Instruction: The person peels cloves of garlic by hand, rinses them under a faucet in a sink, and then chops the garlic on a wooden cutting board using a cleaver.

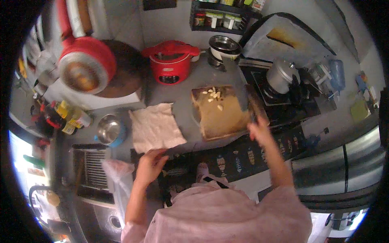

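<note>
My right hand grips the handle of a kitchen knife. Its blade, blurred, points away from me over the right side of a wooden cutting board. Several peeled garlic cloves lie towards the board's far edge, with one clove a little nearer to me. At the counter's front edge, my left hand hovers with loosely bent fingers and nothing visible in it. Just beyond that hand a pale pink cloth is spread on the counter; whether the fingertips touch it is hard to tell.
A red cooker and stacked bowls stand behind the board. On the right, a metal pot sits on the stove. Leftward are a blue-sided metal bowl, bottles and a sink. A red pan hangs upper left.
</note>
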Motion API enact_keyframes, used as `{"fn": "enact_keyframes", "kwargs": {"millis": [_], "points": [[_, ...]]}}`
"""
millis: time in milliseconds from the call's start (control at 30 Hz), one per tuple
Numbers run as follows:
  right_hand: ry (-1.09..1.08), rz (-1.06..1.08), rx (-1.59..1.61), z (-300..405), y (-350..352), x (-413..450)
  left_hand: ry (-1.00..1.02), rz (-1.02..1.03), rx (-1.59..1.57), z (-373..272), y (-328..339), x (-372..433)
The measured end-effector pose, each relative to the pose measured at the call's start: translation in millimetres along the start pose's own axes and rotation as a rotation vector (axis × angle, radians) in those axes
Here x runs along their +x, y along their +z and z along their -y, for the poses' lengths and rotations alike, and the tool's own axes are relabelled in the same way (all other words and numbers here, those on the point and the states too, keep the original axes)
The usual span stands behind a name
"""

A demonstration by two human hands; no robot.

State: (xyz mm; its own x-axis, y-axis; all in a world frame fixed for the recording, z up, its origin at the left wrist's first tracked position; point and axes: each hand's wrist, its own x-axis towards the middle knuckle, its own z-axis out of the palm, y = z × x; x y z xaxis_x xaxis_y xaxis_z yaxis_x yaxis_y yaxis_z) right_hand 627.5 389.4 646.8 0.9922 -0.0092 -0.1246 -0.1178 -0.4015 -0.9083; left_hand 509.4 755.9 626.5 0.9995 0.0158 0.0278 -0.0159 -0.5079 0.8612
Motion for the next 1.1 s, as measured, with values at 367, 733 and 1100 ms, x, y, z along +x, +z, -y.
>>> {"fn": "enact_keyframes", "kwargs": {"millis": [367, 733, 1100], "points": [[0.107, -0.195, 0.237, -81, -56, -40, 0.721, 0.145, 0.577, 4, 236, 267], [-0.133, -0.349, -0.188, -98, -45, 1, 0.475, -0.028, 0.053, -24, 239, 259], [0.27, 0.029, -0.285, -103, -22, 4, 0.174, -0.227, 0.041, 35, 131, 190]]}}
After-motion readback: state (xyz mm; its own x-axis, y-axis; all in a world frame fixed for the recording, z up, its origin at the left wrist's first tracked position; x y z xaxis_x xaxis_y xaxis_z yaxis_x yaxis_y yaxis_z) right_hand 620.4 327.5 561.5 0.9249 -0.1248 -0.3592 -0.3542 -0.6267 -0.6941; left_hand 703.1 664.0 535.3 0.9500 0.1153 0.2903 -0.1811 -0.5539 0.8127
